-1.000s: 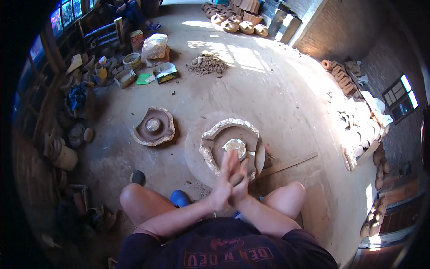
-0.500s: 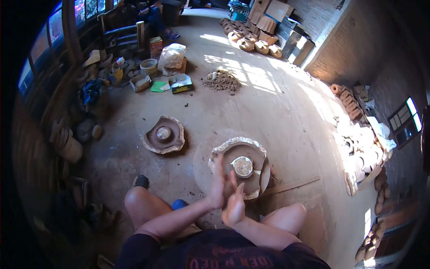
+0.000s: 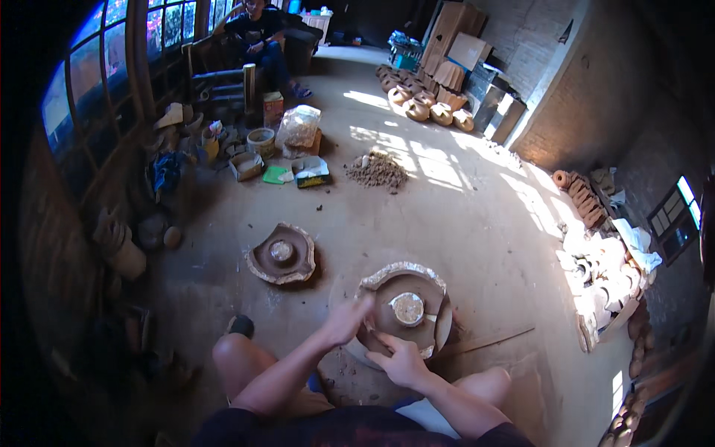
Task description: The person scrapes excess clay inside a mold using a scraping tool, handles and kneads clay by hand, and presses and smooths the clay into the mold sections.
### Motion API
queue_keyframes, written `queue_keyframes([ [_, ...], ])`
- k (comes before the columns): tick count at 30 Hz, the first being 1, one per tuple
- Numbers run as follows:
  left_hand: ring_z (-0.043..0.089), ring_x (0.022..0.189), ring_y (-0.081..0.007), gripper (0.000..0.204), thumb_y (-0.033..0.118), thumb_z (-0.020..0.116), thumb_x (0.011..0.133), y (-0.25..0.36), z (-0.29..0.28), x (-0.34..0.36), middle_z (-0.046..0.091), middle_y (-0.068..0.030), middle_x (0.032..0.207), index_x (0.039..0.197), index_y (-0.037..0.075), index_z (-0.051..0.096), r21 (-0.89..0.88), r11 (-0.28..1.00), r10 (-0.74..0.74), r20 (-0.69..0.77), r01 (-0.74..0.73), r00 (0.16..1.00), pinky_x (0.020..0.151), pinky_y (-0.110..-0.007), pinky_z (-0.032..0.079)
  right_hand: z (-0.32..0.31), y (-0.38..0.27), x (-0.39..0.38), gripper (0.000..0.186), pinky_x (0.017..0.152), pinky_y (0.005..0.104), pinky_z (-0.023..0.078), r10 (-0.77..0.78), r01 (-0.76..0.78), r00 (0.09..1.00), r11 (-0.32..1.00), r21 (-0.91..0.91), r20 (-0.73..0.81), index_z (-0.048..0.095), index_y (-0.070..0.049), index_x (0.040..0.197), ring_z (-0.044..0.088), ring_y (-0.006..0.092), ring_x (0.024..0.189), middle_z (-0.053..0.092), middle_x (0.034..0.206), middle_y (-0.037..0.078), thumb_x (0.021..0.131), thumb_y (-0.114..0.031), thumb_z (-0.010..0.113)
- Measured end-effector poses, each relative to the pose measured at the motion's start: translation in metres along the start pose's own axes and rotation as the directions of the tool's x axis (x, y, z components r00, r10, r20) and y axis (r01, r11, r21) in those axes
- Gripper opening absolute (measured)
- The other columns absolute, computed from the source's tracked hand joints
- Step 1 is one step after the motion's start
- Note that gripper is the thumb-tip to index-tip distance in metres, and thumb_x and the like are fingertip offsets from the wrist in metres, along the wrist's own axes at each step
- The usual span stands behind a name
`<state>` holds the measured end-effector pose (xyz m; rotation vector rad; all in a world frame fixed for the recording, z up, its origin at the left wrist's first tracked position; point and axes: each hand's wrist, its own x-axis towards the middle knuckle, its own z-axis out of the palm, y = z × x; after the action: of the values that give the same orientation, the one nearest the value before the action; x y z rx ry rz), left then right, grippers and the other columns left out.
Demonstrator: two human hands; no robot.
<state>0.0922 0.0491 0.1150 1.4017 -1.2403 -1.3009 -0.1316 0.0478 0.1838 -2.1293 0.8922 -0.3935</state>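
Head view, the person seated on the floor with knees apart. At left, well clear of both hands, a brown bowl-like mould (image 3: 306, 271) with a broken outline rests on the floor, a pale knob at its centre. Next, the left hand (image 3: 347, 320) reaches over the near-left edge of the larger mould (image 3: 402, 268); its fingers are blurred and drawn together, and from here one cannot tell whether this grip is clenched on anything. The larger mould, white-rimmed, lies in front of the knees around a pale round block (image 3: 408, 309). The right hand (image 3: 403, 363) shows its back, fingers bent toward the left fingertips; this grip is loosely curled, any contents hidden. Farther right, a wooden strip (image 3: 491, 340) lies on the floor.
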Motion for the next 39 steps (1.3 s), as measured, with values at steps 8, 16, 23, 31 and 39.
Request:
queue_keyframes([
  [8, 0.051, 0.055, -0.0068, 0.055, 0.059, 0.06, 0.106, 0.01, 0.029, -0.022, 0.057, 0.0022, 0.067, 0.089, 0.009, 0.075, -0.245, 0.951, -0.064, 0.436, 0.187, 0.897, 0.048, -0.025, 0.038, -0.023, 0.002, -0.018, 0.038, 0.073, 0.0391, 0.062, -0.305, 0.199, 0.94, 0.854, -0.48, -0.152, 0.075, -0.005, 0.113, 0.075, 0.0301, 0.086, 0.075, 0.097, 0.014, 0.087, -0.031, 0.084],
  [16, 0.048, 0.055, -0.0076, 0.052, 0.058, 0.061, 0.105, 0.007, 0.042, -0.023, 0.055, 0.0033, 0.069, 0.09, 0.009, 0.069, -0.193, 0.941, -0.174, 0.427, 0.277, 0.888, 0.049, -0.027, 0.037, -0.016, 0.031, -0.02, 0.028, 0.063, 0.0403, 0.058, -0.332, 0.23, 0.938, 0.809, -0.541, -0.097, 0.075, -0.005, 0.1, 0.072, 0.03, 0.076, 0.07, 0.087, 0.012, 0.09, -0.031, 0.082],
  [23, 0.06, 0.076, -0.0168, 0.043, 0.045, 0.065, 0.107, -0.003, 0.048, -0.022, 0.06, -0.0041, 0.084, 0.114, 0.002, 0.062, -0.024, 0.998, -0.051, 0.364, 0.064, 0.93, 0.07, -0.034, 0.051, -0.011, 0.046, -0.028, 0.029, 0.073, 0.0376, 0.057, -0.105, 0.086, 0.978, 0.99, -0.111, -0.179, 0.077, 0.0, 0.104, 0.074, 0.0268, 0.083, 0.074, 0.094, 0.014, 0.097, -0.028, 0.077],
  [31, 0.066, 0.106, -0.0393, 0.034, 0.026, 0.071, 0.101, 0.006, 0.058, -0.016, 0.066, -0.0212, 0.112, 0.12, -0.001, 0.06, 0.221, 0.896, 0.441, -0.337, -0.385, 0.832, 0.091, -0.048, 0.053, -0.025, 0.041, -0.03, 0.024, 0.064, 0.0292, 0.05, 0.495, -0.352, 0.858, 0.374, 0.858, 0.137, 0.073, -0.009, 0.111, 0.064, 0.0107, 0.076, 0.071, 0.093, 0.0, 0.107, -0.032, 0.065],
  [39, 0.051, 0.135, -0.0398, 0.058, 0.044, 0.054, 0.107, 0.004, 0.089, -0.032, 0.044, -0.0215, 0.154, 0.145, 0.001, 0.043, 0.152, 0.854, 0.521, -0.216, -0.498, 0.826, 0.109, -0.049, 0.045, -0.025, 0.034, -0.026, 0.031, 0.06, 0.0244, 0.046, 0.488, -0.298, 0.871, 0.447, 0.843, 0.049, 0.069, -0.011, 0.112, 0.06, 0.0062, 0.067, 0.071, 0.089, -0.001, 0.112, -0.038, 0.056],
])
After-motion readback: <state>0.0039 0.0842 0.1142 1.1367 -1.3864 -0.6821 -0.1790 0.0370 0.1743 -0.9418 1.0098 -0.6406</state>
